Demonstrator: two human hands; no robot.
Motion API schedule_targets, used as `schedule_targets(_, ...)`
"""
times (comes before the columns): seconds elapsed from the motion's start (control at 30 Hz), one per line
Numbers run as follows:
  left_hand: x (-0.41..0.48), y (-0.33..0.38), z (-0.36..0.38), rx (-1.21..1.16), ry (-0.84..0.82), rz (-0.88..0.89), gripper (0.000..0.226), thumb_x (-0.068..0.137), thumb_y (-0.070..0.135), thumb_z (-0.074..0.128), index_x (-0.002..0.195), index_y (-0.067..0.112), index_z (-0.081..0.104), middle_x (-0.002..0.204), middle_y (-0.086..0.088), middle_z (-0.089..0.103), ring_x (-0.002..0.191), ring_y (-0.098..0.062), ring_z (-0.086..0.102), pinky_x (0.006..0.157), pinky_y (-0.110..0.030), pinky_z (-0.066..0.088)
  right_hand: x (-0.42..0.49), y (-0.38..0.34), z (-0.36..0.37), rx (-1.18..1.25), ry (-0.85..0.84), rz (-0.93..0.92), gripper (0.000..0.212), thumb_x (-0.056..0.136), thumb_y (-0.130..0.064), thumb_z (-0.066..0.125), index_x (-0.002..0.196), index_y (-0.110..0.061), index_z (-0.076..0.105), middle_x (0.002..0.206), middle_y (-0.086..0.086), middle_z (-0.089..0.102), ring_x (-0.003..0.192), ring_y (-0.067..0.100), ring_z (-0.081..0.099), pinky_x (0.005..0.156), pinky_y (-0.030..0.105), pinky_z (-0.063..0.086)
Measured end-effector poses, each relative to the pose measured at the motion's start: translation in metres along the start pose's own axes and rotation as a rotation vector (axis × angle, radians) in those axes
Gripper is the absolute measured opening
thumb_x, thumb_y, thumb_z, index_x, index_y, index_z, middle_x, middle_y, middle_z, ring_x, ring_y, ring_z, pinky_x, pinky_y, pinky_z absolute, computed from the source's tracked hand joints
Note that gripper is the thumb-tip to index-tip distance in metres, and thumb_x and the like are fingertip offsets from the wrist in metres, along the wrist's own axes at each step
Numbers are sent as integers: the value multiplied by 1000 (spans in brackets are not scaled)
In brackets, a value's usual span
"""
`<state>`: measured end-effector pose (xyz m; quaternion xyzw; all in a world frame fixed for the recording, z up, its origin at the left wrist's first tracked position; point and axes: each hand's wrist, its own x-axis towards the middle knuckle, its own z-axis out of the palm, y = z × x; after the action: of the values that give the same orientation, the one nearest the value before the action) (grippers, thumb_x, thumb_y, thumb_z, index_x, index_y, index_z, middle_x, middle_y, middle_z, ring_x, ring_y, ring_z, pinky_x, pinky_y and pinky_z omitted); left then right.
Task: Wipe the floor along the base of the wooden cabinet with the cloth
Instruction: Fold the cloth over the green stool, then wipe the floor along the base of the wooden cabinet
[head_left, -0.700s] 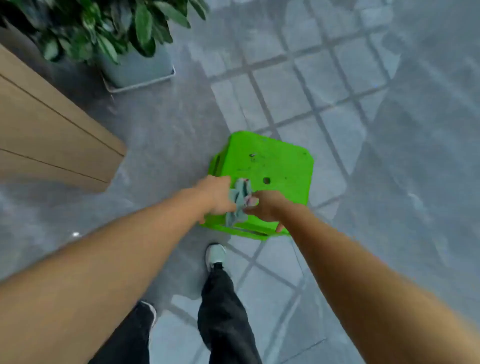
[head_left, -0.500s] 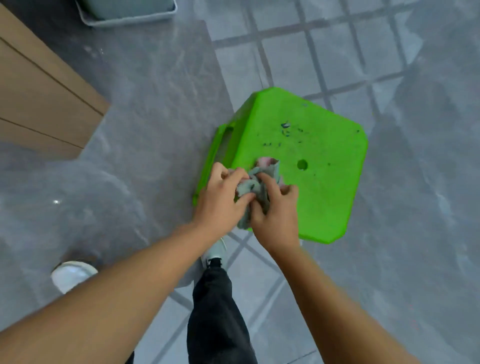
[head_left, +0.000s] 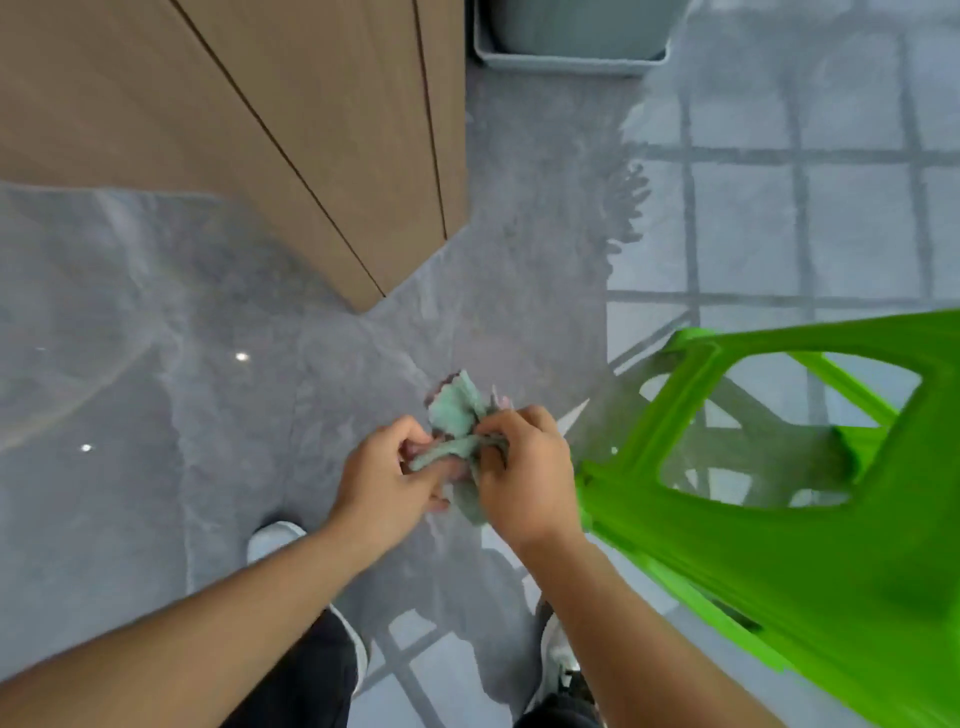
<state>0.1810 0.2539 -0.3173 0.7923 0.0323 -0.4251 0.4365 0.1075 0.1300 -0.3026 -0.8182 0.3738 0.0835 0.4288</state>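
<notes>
Looking down from head height, the lowest part of the frame shows two bare forearms reaching in from the bottom corners, with dark trouser legs and pale shoes (head_left: 275, 538) on the floor (head_left: 156, 415) beneath them. In the middle of the frame the left hand (head_left: 387, 486) and the right hand (head_left: 524, 475) meet, both curled shut on the cloth (head_left: 457, 415). The cloth is a small, crumpled, pale green-grey piece with a pinkish edge; part of it stands up above the fingers and part hangs below between the two palms. The left hand's fingers pinch its lower left side, and the right hand's fingers grip its right side, knuckles toward the camera. The cloth is held in the air, above the floor, not touching it.

Just right of the right hand, a bright green plastic stool (head_left: 779, 545) fills the lower right of the frame, tilted, with an open cut-out in its side through which the floor shows. Whether it touches the right wrist cannot be told.

Farther up, the wooden cabinet (head_left: 260, 130) takes the upper left, its corner pointing down toward the centre and its base meeting the grey, glossy, marbled floor. At the top centre stands a pale grey planter tray (head_left: 566, 57), just beside the cabinet's right edge.
</notes>
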Motion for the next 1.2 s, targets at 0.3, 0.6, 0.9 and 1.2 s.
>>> schedule_targets(0.3,222,-56,-19,-136,284,79,11,84,17,73,89,17,63,91,-14,68,70,-24,67,60,-33,60,205,23,126,-98,214,-214,38,82,-10,49,119,-16,57,121,15,48,105,37,50,83,45,51)
schedule_targets(0.6,295,-212,-40,1086,429,343,76,94,60,25,152,13,35,163,-14,33,148,-43,30,120,-60,25,317,93,206,-525,40,-472,99,81,-67,52,155,-16,8,162,22,0,148,43,-4,121,54,1)
schedule_targets(0.9,295,-222,-46,934,661,69,86,88,72,21,158,23,20,167,-12,22,152,-48,14,117,-69,10,297,42,276,-570,62,-229,123,71,-89,11,150,5,3,157,34,-9,143,50,-20,117,61,-6)
schedule_targets(1.2,300,-235,-43,922,852,180,82,89,67,32,159,25,20,168,-10,22,154,-45,13,120,-65,7,382,78,179,-798,172,-228,111,80,-77,29,151,1,-6,161,26,-7,147,44,-11,120,58,-2)
